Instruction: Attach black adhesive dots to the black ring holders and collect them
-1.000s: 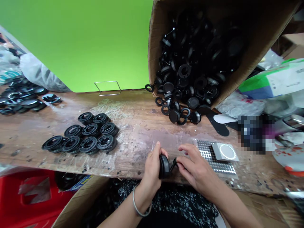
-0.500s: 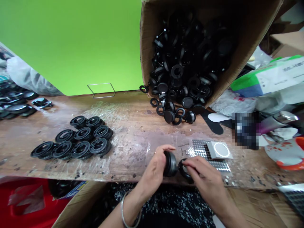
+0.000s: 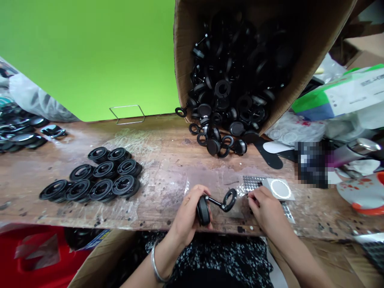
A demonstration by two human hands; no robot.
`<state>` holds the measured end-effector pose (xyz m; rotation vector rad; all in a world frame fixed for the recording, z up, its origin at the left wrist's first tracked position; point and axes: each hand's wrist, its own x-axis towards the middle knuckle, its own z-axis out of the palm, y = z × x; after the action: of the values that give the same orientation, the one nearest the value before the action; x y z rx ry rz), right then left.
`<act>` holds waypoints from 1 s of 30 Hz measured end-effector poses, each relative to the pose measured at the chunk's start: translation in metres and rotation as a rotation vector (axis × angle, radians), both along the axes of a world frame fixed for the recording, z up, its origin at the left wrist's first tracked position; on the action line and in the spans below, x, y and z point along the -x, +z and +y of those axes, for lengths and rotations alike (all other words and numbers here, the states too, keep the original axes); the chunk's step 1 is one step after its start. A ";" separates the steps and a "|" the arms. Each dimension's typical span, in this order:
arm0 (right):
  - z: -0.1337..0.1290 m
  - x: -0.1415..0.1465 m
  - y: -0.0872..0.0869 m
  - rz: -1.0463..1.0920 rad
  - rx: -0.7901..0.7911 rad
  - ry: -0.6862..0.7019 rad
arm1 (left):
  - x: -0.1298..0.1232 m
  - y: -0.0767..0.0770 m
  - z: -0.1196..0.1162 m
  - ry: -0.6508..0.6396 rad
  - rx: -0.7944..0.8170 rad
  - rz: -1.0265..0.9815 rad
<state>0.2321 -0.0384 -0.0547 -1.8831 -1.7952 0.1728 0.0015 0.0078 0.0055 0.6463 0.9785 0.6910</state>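
Note:
My left hand [image 3: 190,208] grips a black folding ring stand [image 3: 204,212] by its thick round base, just above the table's front edge. From the base a thin jointed arm sticks out to the right, ending in a black ring [image 3: 230,200]. My right hand [image 3: 265,206] is pinched closed over a sheet of small silvery dots [image 3: 252,182]; what its fingertips hold, if anything, is hidden. Beside that hand, on the sheet, rests a grey-white block [image 3: 279,189] with a white circle on top.
Stacks of black rings [image 3: 103,170] stand on the left of the wooden table [image 3: 168,160]. A cardboard box [image 3: 180,52] at the back spills similar black parts. A green panel [image 3: 90,60] rises behind. On the right lie a bottle [image 3: 351,152] and an orange-rimmed container [image 3: 363,194].
The stand's ring arm has swung up and away from its base, and the base has turned in my left hand. My right hand has let go of the ring and moved right to the dotted sheet.

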 end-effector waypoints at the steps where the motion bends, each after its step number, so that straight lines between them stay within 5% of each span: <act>1: 0.001 0.001 0.000 -0.012 0.007 0.003 | 0.000 0.000 0.001 -0.001 0.023 -0.009; 11: 0.005 0.005 0.003 -0.153 0.028 -0.039 | 0.003 -0.006 0.000 -0.022 0.114 -0.069; 20: -0.002 0.071 0.073 0.186 -0.249 0.210 | -0.006 -0.001 -0.009 -0.049 0.008 0.092; 30: 0.004 0.085 0.063 0.244 -0.155 0.308 | -0.008 -0.006 -0.015 -0.053 0.046 0.113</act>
<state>0.1476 -0.0340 0.0079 -1.4074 -1.8590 0.3470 0.0091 -0.0068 -0.0009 0.6746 1.0751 0.5886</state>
